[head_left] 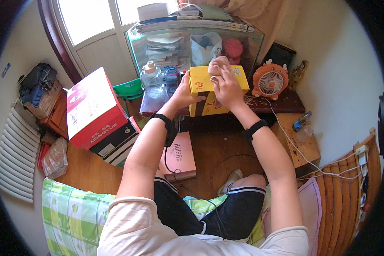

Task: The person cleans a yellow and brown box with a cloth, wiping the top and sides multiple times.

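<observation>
A yellow box (200,76) with red marks and a dark band on its front stands tilted toward me at the dark table's front edge. At its left side, my left hand (183,94) grips the edge, thumb across the front and fingers behind. My right hand (227,89) is closed on a crumpled pinkish-brown cloth (218,64) pressed to the top face. Part of the cloth shows beyond the fingers, and a fold sticks out beside the thumb. Black bands wrap both wrists.
Left of the yellow box are a clear jug (153,81) and a dark blue bottle (171,80). Behind stands a glass tank (158,35); an orange fan (269,80) is at right. Stacked boxes (91,109) and a pink box (181,155) lie nearer me. A white cable (288,132) hangs right.
</observation>
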Available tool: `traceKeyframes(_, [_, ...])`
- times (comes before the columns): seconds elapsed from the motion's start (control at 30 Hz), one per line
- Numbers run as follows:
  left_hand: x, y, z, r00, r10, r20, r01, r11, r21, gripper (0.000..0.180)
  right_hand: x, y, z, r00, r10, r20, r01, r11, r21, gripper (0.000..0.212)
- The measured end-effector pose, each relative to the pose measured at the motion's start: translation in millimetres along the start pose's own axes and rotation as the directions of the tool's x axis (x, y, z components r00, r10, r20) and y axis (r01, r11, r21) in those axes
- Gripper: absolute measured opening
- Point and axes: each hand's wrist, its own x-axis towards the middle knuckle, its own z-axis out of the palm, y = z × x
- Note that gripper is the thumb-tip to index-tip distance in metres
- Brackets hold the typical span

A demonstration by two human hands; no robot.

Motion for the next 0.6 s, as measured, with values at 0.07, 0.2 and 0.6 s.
traceKeyframes(0.07, [3,5,0,0.999,-0.022,0.036,0.023,0.999,-0.04,0.12,1,-12,6,0.997,0.066,-0.027,-0.066,0.998,-0.018,0.025])
traceKeyframes(0.2, [4,8,6,0.999,0.043,-0.017,-0.044,0.997,-0.067,0.102,5,-43,18,0.999,-0.026,-0.02,0.027,0.998,0.058,0.031])
traceKeyframes(0.6, [7,-2,6,0.998,-0.056,0.03,0.057,0.998,-0.04,0.124,7,4,6,0.996,0.074,0.056,-0.072,0.997,-0.027,0.029])
